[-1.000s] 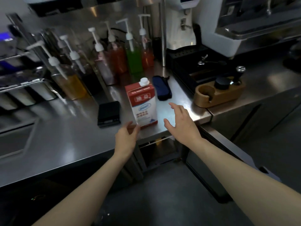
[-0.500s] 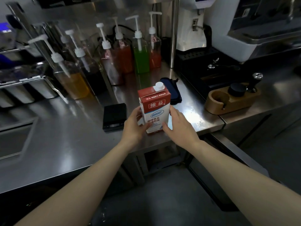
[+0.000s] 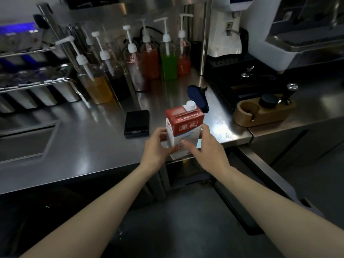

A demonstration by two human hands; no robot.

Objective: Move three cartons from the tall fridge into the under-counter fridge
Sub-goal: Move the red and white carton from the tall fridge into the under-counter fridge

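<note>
Left to right: black scale (image 3: 137,123) on the steel bench (image 3: 83,138); left hand (image 3: 158,148) grasping the carton's left side; red-and-white carton (image 3: 183,127), upright at the bench's front edge; right hand (image 3: 206,148) grasping its right side; wooden tamping stand (image 3: 260,113).

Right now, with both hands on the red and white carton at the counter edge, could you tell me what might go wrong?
1. The red and white carton with the white cap is tilted at the edge of the steel counter; if the left hand or right hand slips, it could drop to the floor.
2. The black rectangular scale lies just left of the carton; a sideways swing might knock it.
3. The open under-counter door juts out by the right arm and could be bumped.
</note>
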